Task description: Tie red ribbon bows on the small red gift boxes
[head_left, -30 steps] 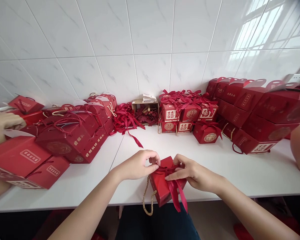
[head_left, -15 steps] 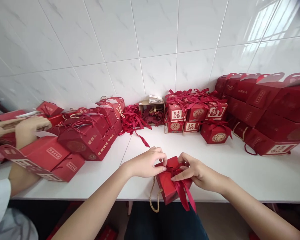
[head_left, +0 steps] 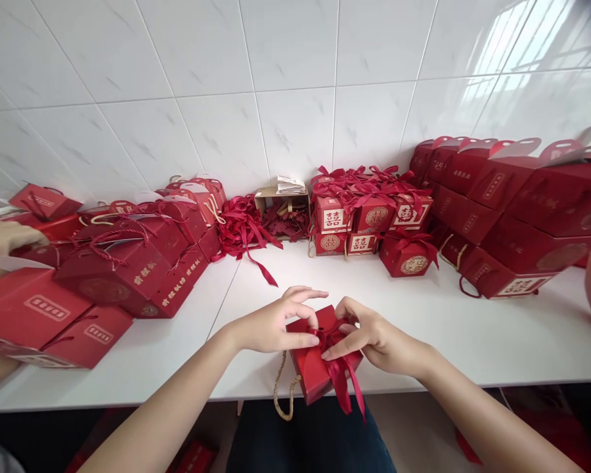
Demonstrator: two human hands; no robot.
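1. a white tiled wall (head_left: 285, 66) fills the upper half of the view.
2. a white surface (head_left: 473, 328) runs below it, from one side to the other.
3. large red boxes (head_left: 522, 203) are stacked along the right, some with their handle flaps up.
4. more red boxes with cord handles (head_left: 128, 263) crowd the left side; another person's hand (head_left: 4, 240) rests on one at the far left edge.
5. small red boxes with bows (head_left: 369, 223) sit stacked at the back by the wall.
6. a heap of loose red ribbons (head_left: 243, 230) lies just left of them, beside an open cardboard box (head_left: 268, 197).
7. the left hand (head_left: 270, 325) has its grip pinched on the ribbon, thumb and forefinger together, the other fingers spread.
8. the right hand (head_left: 374, 338) pinches the same knot from the other side, its grip closed on the ribbon.
9. the small red box (head_left: 308, 364) lies tilted between both hands at the front edge of the surface.
10. its ribbon (head_left: 342, 384) is bunched on top, with tails that hang past the edge.
11. a rope handle (head_left: 280, 394) dangles from the box's left side.
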